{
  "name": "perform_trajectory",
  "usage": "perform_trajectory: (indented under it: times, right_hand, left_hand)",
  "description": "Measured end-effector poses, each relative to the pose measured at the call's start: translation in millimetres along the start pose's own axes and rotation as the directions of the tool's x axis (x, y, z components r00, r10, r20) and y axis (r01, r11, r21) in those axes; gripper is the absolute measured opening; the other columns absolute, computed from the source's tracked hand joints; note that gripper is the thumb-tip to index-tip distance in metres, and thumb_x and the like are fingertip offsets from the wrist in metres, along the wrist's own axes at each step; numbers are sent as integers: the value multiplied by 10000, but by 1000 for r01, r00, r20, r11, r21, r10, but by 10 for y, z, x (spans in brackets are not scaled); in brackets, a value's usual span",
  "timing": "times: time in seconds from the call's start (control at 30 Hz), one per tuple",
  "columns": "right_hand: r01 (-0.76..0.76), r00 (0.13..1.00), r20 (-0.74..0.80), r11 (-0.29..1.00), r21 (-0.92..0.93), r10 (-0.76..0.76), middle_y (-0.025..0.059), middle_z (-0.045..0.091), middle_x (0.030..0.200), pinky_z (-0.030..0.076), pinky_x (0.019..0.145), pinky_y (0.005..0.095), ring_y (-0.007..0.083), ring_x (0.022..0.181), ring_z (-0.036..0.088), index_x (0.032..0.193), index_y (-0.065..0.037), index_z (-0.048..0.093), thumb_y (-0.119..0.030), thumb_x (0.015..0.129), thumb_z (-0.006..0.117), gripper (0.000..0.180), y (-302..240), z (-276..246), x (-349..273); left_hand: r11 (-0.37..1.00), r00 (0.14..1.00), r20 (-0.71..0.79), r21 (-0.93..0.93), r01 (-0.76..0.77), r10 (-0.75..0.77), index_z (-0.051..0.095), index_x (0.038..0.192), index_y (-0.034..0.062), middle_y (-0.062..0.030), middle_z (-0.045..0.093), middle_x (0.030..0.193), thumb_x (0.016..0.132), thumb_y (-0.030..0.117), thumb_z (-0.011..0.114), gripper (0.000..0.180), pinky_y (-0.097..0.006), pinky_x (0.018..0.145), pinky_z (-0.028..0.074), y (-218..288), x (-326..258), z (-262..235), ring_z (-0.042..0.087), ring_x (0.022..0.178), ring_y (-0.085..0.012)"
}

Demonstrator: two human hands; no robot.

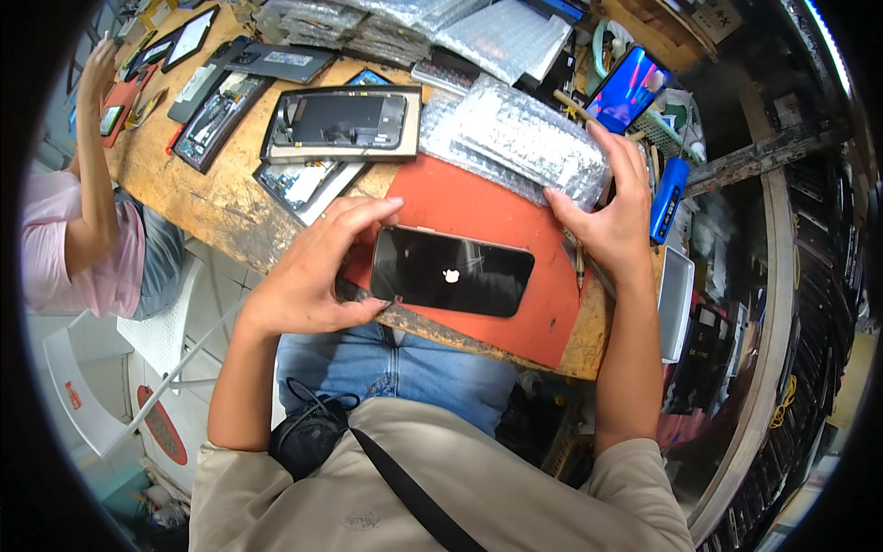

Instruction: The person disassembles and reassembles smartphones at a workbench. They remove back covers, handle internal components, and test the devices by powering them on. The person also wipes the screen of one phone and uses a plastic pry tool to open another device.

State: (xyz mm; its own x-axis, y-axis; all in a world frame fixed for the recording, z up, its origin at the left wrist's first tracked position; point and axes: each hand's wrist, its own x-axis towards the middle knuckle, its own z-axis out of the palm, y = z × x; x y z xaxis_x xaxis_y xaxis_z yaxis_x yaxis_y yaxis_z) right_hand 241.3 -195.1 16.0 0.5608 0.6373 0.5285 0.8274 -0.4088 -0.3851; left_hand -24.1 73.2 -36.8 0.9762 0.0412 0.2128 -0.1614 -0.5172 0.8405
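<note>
A smartphone with a black screen and a small white logo lit at its middle lies face up on an orange-red mat at the table's near edge. Around its left end curves my left hand, thumb and fingers apart; it does not seem to grip the phone. My right hand is up and to the right of the phone, its thumb and fingers spread by the end of a bubble-wrapped bundle. Whether it touches the wrap I cannot tell.
Beyond the mat stands an open box with a phone part inside. Opened devices and stacked bubble-wrap packs crowd the wooden table. A lit phone and blue tool are rightward; another person sits left.
</note>
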Motion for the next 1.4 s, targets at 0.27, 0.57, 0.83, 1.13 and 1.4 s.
perform_trajectory:
  times: [0.27, 0.57, 0.83, 1.13, 1.4]
  right_hand:
    - [-34, 995, 96, 998, -59, 39, 186, 704, 1264, 427, 1083, 456, 356, 1221, 613, 1345, 22, 685, -318, 689, 954, 786, -1, 16, -54]
    - [-44, 997, 60, 998, -33, 46, 177, 663, 1288, 430, 1071, 469, 361, 1245, 590, 1393, -2, 653, -340, 700, 947, 825, 48, 85, -80]
    - [-18, 994, 105, 999, -33, 22, 188, 650, 1305, 426, 1079, 463, 369, 1254, 599, 1424, 12, 623, -304, 710, 932, 840, 37, 52, -69]
    - [-116, 988, 104, 993, 9, 114, 188, 671, 1258, 441, 1060, 460, 363, 1212, 621, 1353, 7, 668, -431, 710, 944, 826, -18, 57, -69]
    - [-79, 991, 105, 997, 11, 78, 177, 660, 1256, 447, 1060, 459, 363, 1196, 618, 1369, 0, 659, -404, 707, 954, 830, 72, 129, -91]
  left_hand:
    - [971, 997, 53, 233, -61, 50, 443, 1588, 66, -124, 544, 1093, 638, 209, 877, 1054, -415, 891, 489, 275, 182, -15, 575, 966, -304]
    - [969, 997, 44, 236, -72, 64, 453, 1585, 78, -127, 565, 1120, 633, 233, 877, 1054, -423, 886, 487, 278, 207, -14, 588, 975, -313]
    - [959, 998, 57, 281, -36, 20, 462, 1578, 79, -133, 572, 1114, 630, 243, 871, 1046, -429, 894, 485, 314, 178, -11, 592, 985, -319]
    - [968, 998, 31, 246, -60, 54, 492, 1559, 66, -146, 591, 1167, 637, 240, 869, 1012, -430, 894, 495, 288, 181, 7, 597, 973, -318]
    - [967, 997, 56, 244, -72, 60, 494, 1556, 62, -152, 599, 1191, 645, 242, 871, 1003, -426, 896, 503, 295, 184, -22, 607, 968, -315]
